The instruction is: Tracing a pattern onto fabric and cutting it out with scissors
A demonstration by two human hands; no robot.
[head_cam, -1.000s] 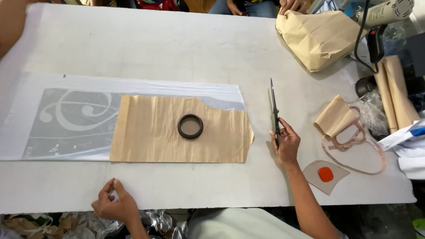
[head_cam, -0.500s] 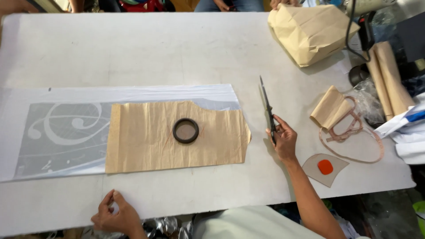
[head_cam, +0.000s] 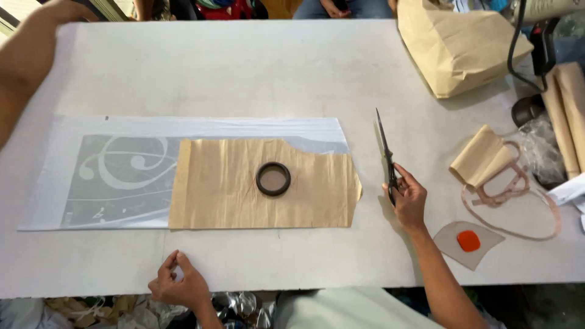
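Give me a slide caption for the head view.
Right hand on scissors beside brown paper pattern weighted by a ring.

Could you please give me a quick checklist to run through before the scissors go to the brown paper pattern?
1. Right hand has the scissors by the handles: ok, blades lying on the table, tips pointing away from the person.
2. Brown paper pattern lies flat on the patterned fabric: ok.
3. Pattern weighted down: ok, the dark ring sits near its middle.
4. Left hand clear of the blades: ok, at the near table edge.
5. Pattern edges lined up with the fabric edges: cannot tell.
6. Another person's arm clear of the fabric: ok, at the far left corner.
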